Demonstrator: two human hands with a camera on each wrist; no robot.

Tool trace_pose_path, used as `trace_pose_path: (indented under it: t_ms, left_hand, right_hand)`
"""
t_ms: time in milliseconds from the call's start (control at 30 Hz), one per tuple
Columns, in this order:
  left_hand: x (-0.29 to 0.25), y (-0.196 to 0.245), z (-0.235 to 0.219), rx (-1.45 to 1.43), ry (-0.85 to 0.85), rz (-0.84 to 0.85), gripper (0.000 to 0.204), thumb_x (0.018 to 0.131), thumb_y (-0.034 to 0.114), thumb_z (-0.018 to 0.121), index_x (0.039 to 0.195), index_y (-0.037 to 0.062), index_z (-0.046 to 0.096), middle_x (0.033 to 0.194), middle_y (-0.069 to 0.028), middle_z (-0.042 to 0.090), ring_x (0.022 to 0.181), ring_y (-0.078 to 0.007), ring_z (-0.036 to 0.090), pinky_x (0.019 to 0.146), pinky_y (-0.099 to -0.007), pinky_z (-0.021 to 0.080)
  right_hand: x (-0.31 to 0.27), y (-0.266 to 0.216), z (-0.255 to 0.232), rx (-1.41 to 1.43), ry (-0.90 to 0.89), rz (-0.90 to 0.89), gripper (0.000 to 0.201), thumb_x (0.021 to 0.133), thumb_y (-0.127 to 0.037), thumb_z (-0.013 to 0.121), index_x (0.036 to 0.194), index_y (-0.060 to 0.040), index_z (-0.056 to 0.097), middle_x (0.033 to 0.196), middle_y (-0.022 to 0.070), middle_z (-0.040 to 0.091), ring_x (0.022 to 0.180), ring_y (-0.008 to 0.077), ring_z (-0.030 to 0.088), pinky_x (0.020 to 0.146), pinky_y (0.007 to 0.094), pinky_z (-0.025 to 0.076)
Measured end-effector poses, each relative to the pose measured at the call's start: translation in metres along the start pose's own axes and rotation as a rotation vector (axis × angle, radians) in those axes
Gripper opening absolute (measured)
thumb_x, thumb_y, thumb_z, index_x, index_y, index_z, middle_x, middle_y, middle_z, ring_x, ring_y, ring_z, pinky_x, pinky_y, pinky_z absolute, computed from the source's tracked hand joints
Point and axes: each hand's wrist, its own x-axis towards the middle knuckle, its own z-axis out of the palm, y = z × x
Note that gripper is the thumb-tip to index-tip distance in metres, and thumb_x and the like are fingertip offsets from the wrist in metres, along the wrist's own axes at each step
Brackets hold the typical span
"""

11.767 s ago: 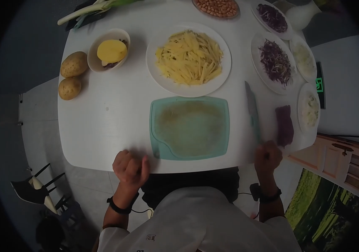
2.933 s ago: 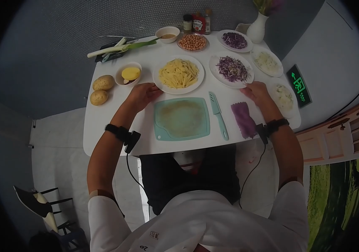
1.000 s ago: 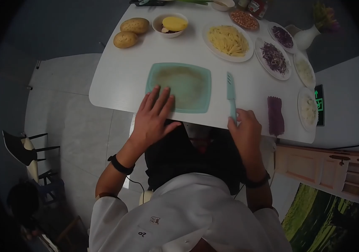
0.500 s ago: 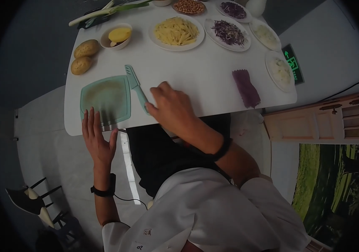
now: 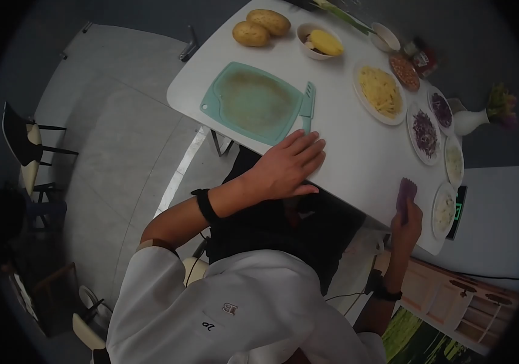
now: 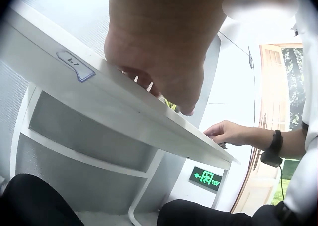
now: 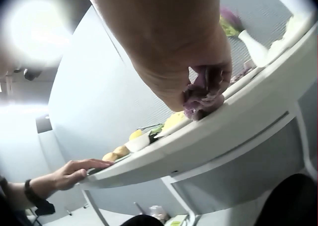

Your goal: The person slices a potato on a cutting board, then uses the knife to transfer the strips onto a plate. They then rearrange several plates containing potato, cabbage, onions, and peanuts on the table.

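Observation:
My right hand (image 5: 408, 225) grips a folded purple cloth (image 5: 407, 193) at the table's right front edge. The right wrist view shows the cloth (image 7: 202, 100) bunched under the fingers. My left hand (image 5: 290, 165) lies with straight fingers at the front edge, fingertips right at the handle of a light green knife (image 5: 308, 102). The knife lies along the right side of the green cutting board (image 5: 253, 102), which has a brownish stained surface. In the left wrist view, the back of the left hand (image 6: 156, 47) hides most of the tabletop.
Two potatoes (image 5: 251, 34) and a bowl (image 5: 310, 53) with a peeled potato stand behind the board. Farther right are a plate of potato strips (image 5: 381, 91), peanuts (image 5: 404, 71), plates of shredded purple cabbage (image 5: 424, 132) and pale shreds (image 5: 444, 209), and a white vase (image 5: 471, 121).
The right hand has left the knife and taken hold of the purple cloth. Knife and board now lie together, farther left from the cloth. The left hand has moved from the board to the knife handle.

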Motion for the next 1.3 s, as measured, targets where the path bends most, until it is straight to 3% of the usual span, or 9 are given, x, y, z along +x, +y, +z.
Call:
trace_pose_path:
  t_ms: [133, 367, 533, 633, 700, 900, 1067, 1267, 1300]
  left_hand:
    - [-0.009, -0.008, -0.003, 0.013, 0.013, 0.000, 0.074, 0.094, 0.056, 0.065, 0.139, -0.0036, 0.058, 0.152, -0.0189, 0.052, 0.148, -0.0360, 0.043, 0.124, -0.0507, 0.033]
    - [-0.011, -0.009, 0.004, -0.019, 0.179, 0.027, 0.069, 0.090, 0.050, 0.070, 0.126, -0.0084, 0.062, 0.138, -0.0222, 0.059, 0.137, -0.0382, 0.051, 0.121, -0.0482, 0.037]
    - [-0.016, -0.012, 0.013, -0.386, 0.129, -0.146, 0.058, 0.093, 0.044, 0.068, 0.133, 0.0022, 0.062, 0.134, -0.0159, 0.063, 0.131, -0.0385, 0.056, 0.113, -0.0496, 0.045]
    - [-0.023, -0.016, 0.014, -0.179, 0.229, -0.040, 0.053, 0.099, 0.033, 0.065, 0.139, -0.0003, 0.059, 0.142, -0.0182, 0.062, 0.134, -0.0356, 0.057, 0.113, -0.0478, 0.046]
    - [-0.019, -0.017, 0.020, -0.435, 0.134, -0.124, 0.056, 0.103, 0.032, 0.057, 0.148, 0.0004, 0.051, 0.156, -0.0158, 0.051, 0.147, -0.0316, 0.047, 0.123, -0.0461, 0.036]
    - [-0.015, -0.026, 0.020, -0.025, 0.111, 0.078, 0.048, 0.103, 0.026, 0.053, 0.142, -0.0022, 0.054, 0.157, -0.0171, 0.050, 0.151, -0.0327, 0.043, 0.124, -0.0522, 0.033]
    - [-0.012, -0.025, 0.023, 0.033, 0.175, 0.118, 0.043, 0.100, 0.019, 0.054, 0.138, -0.0005, 0.058, 0.151, -0.0164, 0.056, 0.147, -0.0322, 0.049, 0.122, -0.0525, 0.036]
    - [-0.011, -0.019, 0.021, 0.078, 0.150, 0.104, 0.049, 0.098, 0.026, 0.061, 0.142, 0.0042, 0.057, 0.153, -0.0150, 0.056, 0.146, -0.0335, 0.050, 0.122, -0.0540, 0.034]
    - [-0.008, -0.006, 0.013, -0.147, 0.138, -0.050, 0.052, 0.095, 0.025, 0.067, 0.141, 0.0030, 0.057, 0.153, -0.0159, 0.055, 0.145, -0.0353, 0.049, 0.121, -0.0552, 0.034]
  right_hand:
    - [0.034, -0.055, -0.001, 0.257, -0.018, -0.072, 0.049, 0.085, 0.003, 0.067, 0.134, -0.0016, 0.068, 0.122, 0.0177, 0.069, 0.110, 0.0314, 0.069, 0.096, 0.0377, 0.054]
    - [0.120, -0.272, 0.019, 0.769, -0.340, -0.416, 0.041, 0.085, -0.002, 0.069, 0.126, 0.0011, 0.071, 0.118, 0.0201, 0.071, 0.103, 0.0303, 0.072, 0.092, 0.0362, 0.056]
    - [0.160, -0.406, 0.077, 0.764, -0.446, -0.418, 0.035, 0.078, -0.018, 0.076, 0.106, 0.0009, 0.078, 0.100, 0.0236, 0.074, 0.102, 0.0389, 0.071, 0.092, 0.0457, 0.058]
    - [0.184, -0.456, 0.126, 0.577, -0.387, -0.437, 0.042, 0.078, -0.028, 0.077, 0.107, 0.0024, 0.077, 0.095, 0.0248, 0.075, 0.089, 0.0324, 0.075, 0.082, 0.0422, 0.059]
    - [0.176, -0.478, 0.145, 0.572, -0.324, -0.398, 0.038, 0.077, -0.029, 0.079, 0.099, 0.0022, 0.079, 0.105, 0.0274, 0.074, 0.096, 0.0399, 0.072, 0.087, 0.0449, 0.058]
    - [0.138, -0.510, 0.211, 0.452, -0.231, -0.526, 0.020, 0.080, -0.017, 0.078, 0.090, -0.0006, 0.081, 0.111, 0.0432, 0.064, 0.119, 0.0548, 0.056, 0.111, 0.0555, 0.042]
    - [0.128, -0.491, 0.195, 0.332, -0.031, -0.719, 0.017, 0.082, -0.013, 0.075, 0.093, -0.0005, 0.079, 0.119, 0.0427, 0.061, 0.103, 0.0529, 0.065, 0.094, 0.0550, 0.055]
    - [0.101, -0.380, 0.074, 0.930, -0.125, -0.636, 0.019, 0.083, -0.015, 0.077, 0.091, 0.0009, 0.072, 0.096, 0.0160, 0.066, 0.089, 0.0366, 0.071, 0.080, 0.0430, 0.060]
    - [0.096, -0.345, 0.059, 0.917, -0.135, -0.571, 0.020, 0.084, -0.017, 0.078, 0.094, -0.0007, 0.073, 0.097, 0.0129, 0.069, 0.084, 0.0343, 0.072, 0.079, 0.0422, 0.060]
